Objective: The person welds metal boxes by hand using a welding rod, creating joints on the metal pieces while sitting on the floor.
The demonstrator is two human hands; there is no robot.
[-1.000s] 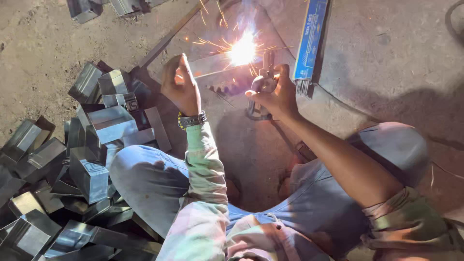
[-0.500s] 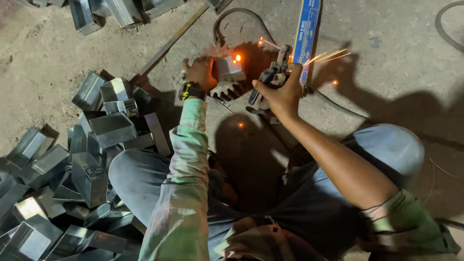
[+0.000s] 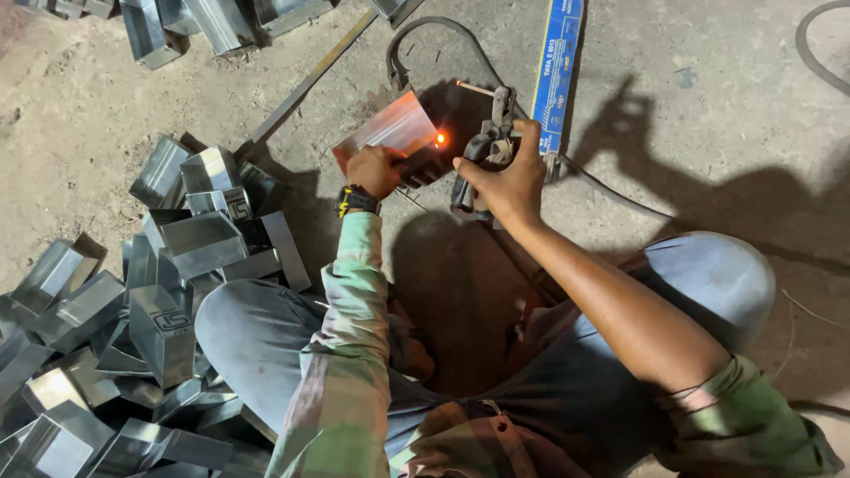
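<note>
Metal piece [image 3: 390, 131] gripped by left hand [image 3: 374, 168].

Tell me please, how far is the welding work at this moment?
In hand: the left hand holds a folded metal piece with one spot glowing orange; the right hand grips the electrode holder, no arc burning. Which pieces are done cannot be told: a large pile of similar pieces lies beside the person, more at the top.
</note>
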